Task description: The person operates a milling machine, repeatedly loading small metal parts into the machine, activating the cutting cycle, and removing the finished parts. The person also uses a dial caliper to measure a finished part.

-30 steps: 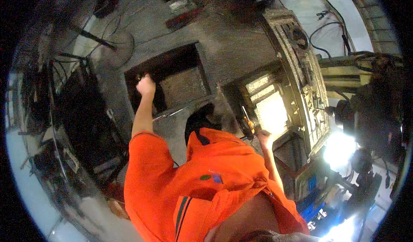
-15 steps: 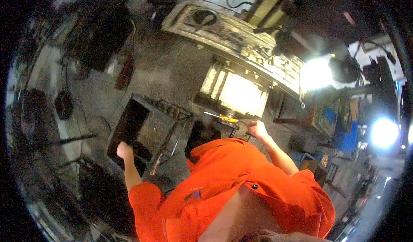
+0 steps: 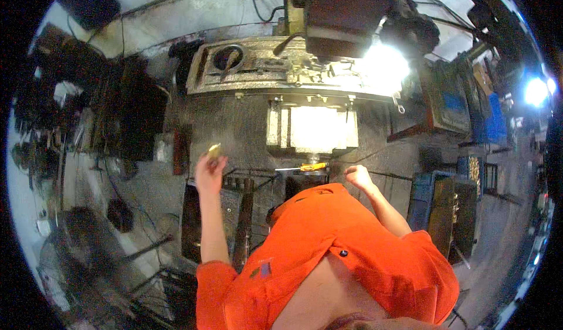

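My left hand (image 3: 210,172) is raised in front of the milling machine, left of its knee. Between the fingers is a small yellowish piece (image 3: 215,149), its kind blurred. My right hand (image 3: 359,179) is closed at waist height beside the front of the machine; what it grips, if anything, is hidden. Just left of it lies a screwdriver (image 3: 312,167) with a yellow handle and its thin shaft pointing left. Above both hands stretches the long machine table (image 3: 258,84), strewn with bright chips, with a dark ring (image 3: 229,58) on its left part.
The dark machine head (image 3: 352,10) hangs over the table beside a glaring lamp (image 3: 387,63). A blue crate (image 3: 422,198) and a wooden box (image 3: 441,207) stand at the right. A dark open-topped cabinet (image 3: 193,221) is at the left, with cables on the floor beyond.
My left hand has lifted from the dark cabinet, moving forward and right, and now shows a yellowish piece. My view has turned toward the machine. The right hand stays closed near the screwdriver.
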Demonstrator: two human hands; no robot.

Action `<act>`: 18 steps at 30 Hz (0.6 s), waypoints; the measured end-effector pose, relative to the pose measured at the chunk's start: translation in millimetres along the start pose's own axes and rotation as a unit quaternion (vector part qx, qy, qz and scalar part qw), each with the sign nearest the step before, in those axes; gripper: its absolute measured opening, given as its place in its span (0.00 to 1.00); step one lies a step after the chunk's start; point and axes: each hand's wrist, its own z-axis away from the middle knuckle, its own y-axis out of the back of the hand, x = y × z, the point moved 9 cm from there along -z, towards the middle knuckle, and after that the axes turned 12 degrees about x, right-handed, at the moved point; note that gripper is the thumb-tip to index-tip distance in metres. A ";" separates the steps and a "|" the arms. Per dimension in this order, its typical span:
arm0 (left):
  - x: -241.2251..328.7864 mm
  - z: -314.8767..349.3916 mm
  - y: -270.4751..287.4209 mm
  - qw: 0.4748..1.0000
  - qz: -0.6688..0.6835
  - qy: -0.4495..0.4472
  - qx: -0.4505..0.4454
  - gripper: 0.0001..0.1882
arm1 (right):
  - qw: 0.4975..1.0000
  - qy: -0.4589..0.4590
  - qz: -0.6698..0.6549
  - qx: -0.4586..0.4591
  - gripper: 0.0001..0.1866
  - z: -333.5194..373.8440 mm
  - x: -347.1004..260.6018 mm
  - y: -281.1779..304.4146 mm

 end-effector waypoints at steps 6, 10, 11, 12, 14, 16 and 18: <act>-99.1 -26.3 -193.3 0.947 -0.098 0.070 -0.299 0.14 | 0.988 -0.092 -0.063 0.108 0.15 38.3 42.3 17.5; -145.8 -27.7 -248.4 0.919 -0.126 0.139 -0.346 0.12 | 0.968 -0.165 -0.100 0.163 0.15 86.2 80.5 26.4; -153.1 -30.6 -256.6 0.917 -0.124 0.138 -0.353 0.11 | 0.962 -0.170 -0.121 0.176 0.15 102.3 88.5 28.2; -155.8 -25.4 -267.6 0.911 -0.124 0.142 -0.366 0.10 | 0.955 -0.175 -0.143 0.190 0.15 116.3 96.8 29.2; -153.0 -28.0 -284.2 0.910 -0.215 0.068 -0.348 0.08 | 0.938 -0.246 -0.156 0.186 0.15 140.5 131.9 14.1; -159.5 -43.2 -300.9 0.884 -0.284 0.017 -0.371 0.08 | 0.936 -0.261 -0.149 0.186 0.15 150.5 152.5 8.7; -158.7 -50.8 -317.3 0.836 -0.378 -0.135 -0.373 0.10 | 0.949 -0.220 -0.122 0.189 0.15 150.6 157.6 12.2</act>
